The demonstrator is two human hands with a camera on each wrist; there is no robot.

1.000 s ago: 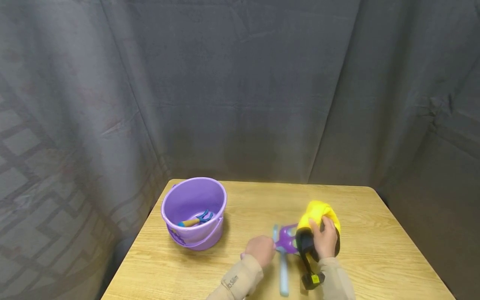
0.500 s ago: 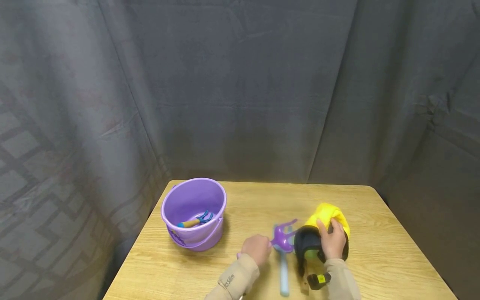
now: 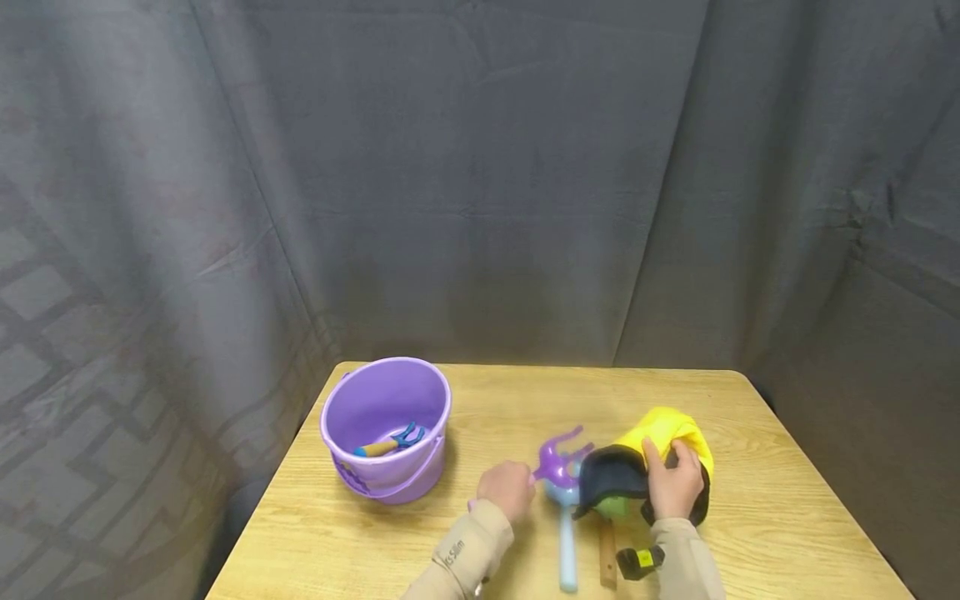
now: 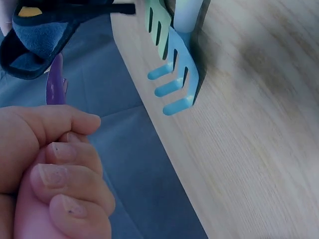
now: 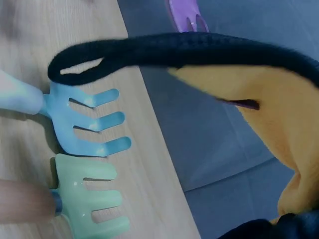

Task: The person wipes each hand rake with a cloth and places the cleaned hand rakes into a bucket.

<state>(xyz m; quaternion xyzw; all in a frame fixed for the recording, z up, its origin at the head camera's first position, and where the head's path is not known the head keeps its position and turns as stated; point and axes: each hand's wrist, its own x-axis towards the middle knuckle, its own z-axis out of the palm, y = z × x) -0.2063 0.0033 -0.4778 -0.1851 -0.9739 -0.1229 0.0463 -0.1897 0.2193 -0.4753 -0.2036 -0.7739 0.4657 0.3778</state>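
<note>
My left hand [image 3: 508, 490] grips the handle of a purple toy hand rake [image 3: 555, 465], whose curved tines point up and right beside the cloth. The left wrist view shows the curled fingers [image 4: 72, 174] around it. My right hand [image 3: 673, 483] pinches a yellow-and-black cloth item [image 3: 663, 429] with an opening and a dark band; its exact kind is unclear. Below, on the table, lie a light blue hand rake [image 5: 75, 119] and a green hand rake [image 5: 89, 199] with a wooden handle [image 3: 607, 557]. The right hand's fingers are hidden in its wrist view.
A purple bucket [image 3: 386, 483] stands at the table's left, its carrying handle hanging down in front. Inside lies a blue fork [image 3: 380, 448] with a yellow grip. Grey curtains [image 3: 480, 208] surround the wooden table [image 3: 750, 475]. A small black box [image 3: 637, 562] sits at my right wrist.
My right hand has moved right with the cloth, exposing the green rake and its handle. The purple rake has moved slightly left and up, its tines now further from the cloth.
</note>
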